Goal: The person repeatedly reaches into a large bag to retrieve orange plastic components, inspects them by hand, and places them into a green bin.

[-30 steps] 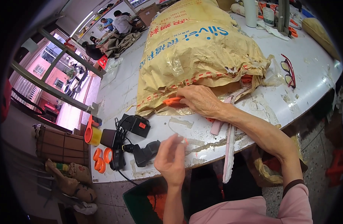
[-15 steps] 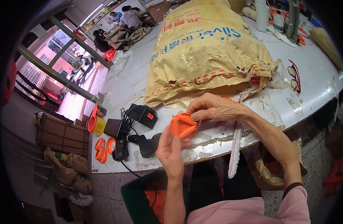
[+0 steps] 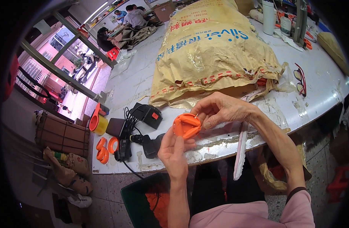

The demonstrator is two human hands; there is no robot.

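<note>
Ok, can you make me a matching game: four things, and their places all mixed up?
1. round orange plastic piece
2. red-framed glasses
3. dark green plastic bin
4. long white-and-pink strip

A. jutting off the white tabletop
B. held in the left hand
C. right of the big yellow sack
D. wholly below tabletop level

Pairs: 1-B; 2-C; 3-D; 4-A

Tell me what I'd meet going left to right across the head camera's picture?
Strapped brown carton → yellow-and-orange cylinder → black box with a red label → round orange piece → right hand → tall white flask → red-framed glasses.
</note>
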